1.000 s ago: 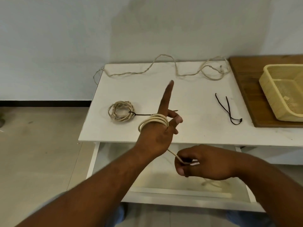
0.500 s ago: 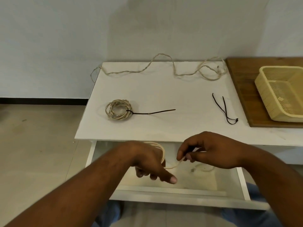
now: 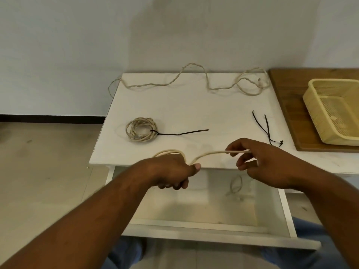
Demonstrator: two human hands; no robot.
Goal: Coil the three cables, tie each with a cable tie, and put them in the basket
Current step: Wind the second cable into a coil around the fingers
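Where the white surface (image 3: 194, 105) meets its left back corner, a loose uncoiled cable (image 3: 174, 81) is draped over the edge, and from there it is trailed in waves along the back edge to a loop near the right back corner. Nearer the front left, a coiled cable (image 3: 140, 129) is seen lying flat, bound with a black cable tie (image 3: 180, 133) whose long tail is stretched out to the right. Just below the front edge of the surface, the left hand (image 3: 172, 171) is closed, with several turns of a third cable (image 3: 209, 153) wound around it and the strand pressed under the thumb. From that thumb the cable is led up and to the right, where its free end is pinched between the thumb and forefinger of the right hand (image 3: 264, 162), the other fingers being loosely curled. Beneath both hands an open drawer (image 3: 204, 226) is pulled out. Two spare black cable ties (image 3: 267, 129) are laid on the surface just beyond the right hand. Furthest right, a cream basket (image 3: 314, 101) is set on a wooden board (image 3: 287, 98).
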